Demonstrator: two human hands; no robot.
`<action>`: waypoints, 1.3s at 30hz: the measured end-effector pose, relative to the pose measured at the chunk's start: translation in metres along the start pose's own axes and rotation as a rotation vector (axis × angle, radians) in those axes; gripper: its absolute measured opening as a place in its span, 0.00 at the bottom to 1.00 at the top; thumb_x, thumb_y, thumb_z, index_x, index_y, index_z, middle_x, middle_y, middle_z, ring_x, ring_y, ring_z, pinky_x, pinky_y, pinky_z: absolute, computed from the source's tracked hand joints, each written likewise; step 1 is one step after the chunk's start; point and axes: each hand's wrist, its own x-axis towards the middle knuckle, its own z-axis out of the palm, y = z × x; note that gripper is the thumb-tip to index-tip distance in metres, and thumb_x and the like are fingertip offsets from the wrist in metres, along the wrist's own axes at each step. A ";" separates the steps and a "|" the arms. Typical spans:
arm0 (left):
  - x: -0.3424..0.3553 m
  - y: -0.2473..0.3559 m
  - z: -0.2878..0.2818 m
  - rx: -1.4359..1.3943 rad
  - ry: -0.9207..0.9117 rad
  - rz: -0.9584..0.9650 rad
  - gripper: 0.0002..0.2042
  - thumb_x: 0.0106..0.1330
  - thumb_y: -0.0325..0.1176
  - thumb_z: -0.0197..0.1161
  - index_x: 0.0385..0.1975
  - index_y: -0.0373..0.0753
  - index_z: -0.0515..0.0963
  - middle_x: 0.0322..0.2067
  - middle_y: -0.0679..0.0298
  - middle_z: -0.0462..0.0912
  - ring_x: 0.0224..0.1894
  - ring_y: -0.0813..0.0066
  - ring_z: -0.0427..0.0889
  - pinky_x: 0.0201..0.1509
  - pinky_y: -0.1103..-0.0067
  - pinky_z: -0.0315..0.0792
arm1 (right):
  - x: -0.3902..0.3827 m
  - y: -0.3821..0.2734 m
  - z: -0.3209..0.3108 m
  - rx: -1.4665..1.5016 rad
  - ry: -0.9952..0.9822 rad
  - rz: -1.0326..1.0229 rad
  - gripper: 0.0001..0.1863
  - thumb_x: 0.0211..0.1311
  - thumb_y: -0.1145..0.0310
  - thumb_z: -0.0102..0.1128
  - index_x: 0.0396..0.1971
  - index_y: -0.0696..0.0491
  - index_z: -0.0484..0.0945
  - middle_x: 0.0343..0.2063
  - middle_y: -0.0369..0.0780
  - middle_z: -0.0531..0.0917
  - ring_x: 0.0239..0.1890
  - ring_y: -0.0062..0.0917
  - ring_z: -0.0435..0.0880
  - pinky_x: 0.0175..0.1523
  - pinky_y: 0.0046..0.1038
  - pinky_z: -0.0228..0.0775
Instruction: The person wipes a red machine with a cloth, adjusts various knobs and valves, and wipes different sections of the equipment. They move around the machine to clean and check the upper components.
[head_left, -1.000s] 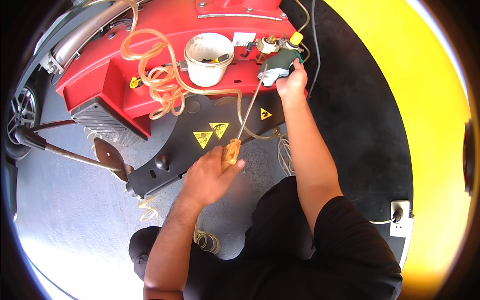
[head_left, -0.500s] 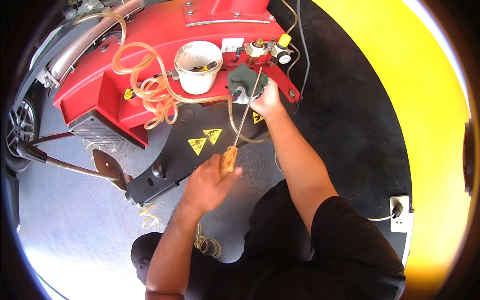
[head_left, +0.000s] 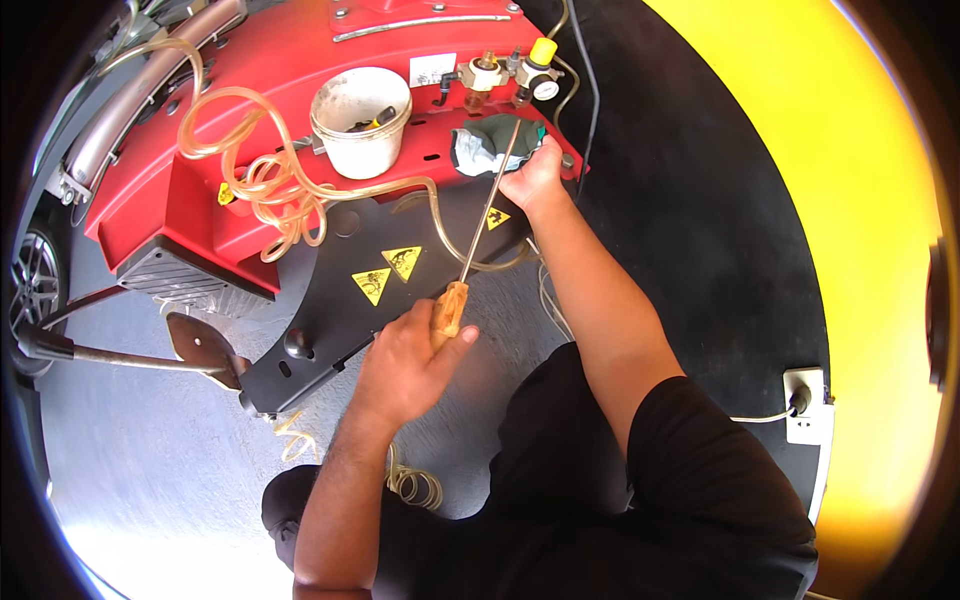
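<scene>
My left hand [head_left: 405, 365] grips the orange handle of a long screwdriver [head_left: 482, 225], whose thin metal shaft runs up and to the right. My right hand [head_left: 535, 180] is closed on a crumpled grey-green rag [head_left: 482, 148] around the upper part of the shaft, at the edge of a red machine [head_left: 300, 120]. A white tub [head_left: 362, 122] holding small parts stands on the red top to the left of the rag.
A coiled clear hose [head_left: 255, 175] lies across the red top. Brass fittings with a yellow knob [head_left: 510, 72] stand behind the rag. A black base plate [head_left: 340, 310] carries yellow warning triangles. A lever arm [head_left: 130, 355] juts left; a wall socket [head_left: 805, 405] sits right.
My right hand with the rag has slid down the shaft toward me, away from the brass fittings. The left hand keeps its hold on the handle.
</scene>
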 end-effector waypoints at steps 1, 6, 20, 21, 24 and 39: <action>0.000 -0.001 0.000 0.000 -0.003 -0.008 0.24 0.71 0.52 0.64 0.43 0.31 0.74 0.31 0.43 0.81 0.39 0.38 0.82 0.43 0.58 0.74 | 0.001 0.002 -0.003 0.015 0.015 -0.039 0.25 0.72 0.55 0.39 0.45 0.59 0.82 0.45 0.48 0.87 0.51 0.47 0.85 0.63 0.50 0.75; 0.002 0.000 0.008 0.034 -0.012 0.032 0.23 0.72 0.51 0.63 0.44 0.31 0.74 0.33 0.42 0.82 0.41 0.36 0.82 0.44 0.56 0.74 | 0.011 -0.010 -0.014 0.077 0.083 -0.188 0.26 0.72 0.54 0.37 0.46 0.58 0.81 0.48 0.49 0.85 0.55 0.48 0.82 0.66 0.51 0.72; 0.002 -0.006 0.021 0.043 -0.125 -0.022 0.26 0.72 0.55 0.61 0.48 0.33 0.72 0.41 0.43 0.82 0.48 0.38 0.81 0.50 0.55 0.74 | 0.058 -0.030 -0.010 -0.186 0.231 -0.615 0.17 0.73 0.67 0.52 0.56 0.57 0.76 0.46 0.46 0.85 0.45 0.40 0.88 0.48 0.44 0.86; -0.001 -0.008 0.020 0.035 -0.115 -0.031 0.26 0.72 0.55 0.61 0.48 0.33 0.73 0.40 0.43 0.82 0.47 0.37 0.81 0.49 0.55 0.74 | 0.051 -0.022 0.001 -0.169 0.272 -0.593 0.17 0.72 0.70 0.54 0.57 0.58 0.76 0.46 0.44 0.85 0.45 0.35 0.88 0.49 0.38 0.84; -0.003 -0.008 0.020 0.039 -0.099 -0.018 0.25 0.72 0.53 0.62 0.47 0.33 0.73 0.38 0.44 0.83 0.45 0.37 0.82 0.48 0.56 0.74 | 0.043 -0.022 0.006 -0.157 0.325 -0.553 0.17 0.72 0.75 0.56 0.58 0.58 0.75 0.46 0.43 0.85 0.45 0.28 0.87 0.50 0.31 0.83; 0.004 0.006 0.026 -0.003 -0.079 0.069 0.23 0.70 0.49 0.65 0.48 0.33 0.73 0.34 0.44 0.83 0.42 0.37 0.83 0.45 0.56 0.75 | 0.054 -0.026 -0.018 -0.129 0.296 -0.529 0.13 0.72 0.73 0.55 0.52 0.59 0.78 0.38 0.45 0.87 0.37 0.35 0.90 0.44 0.38 0.86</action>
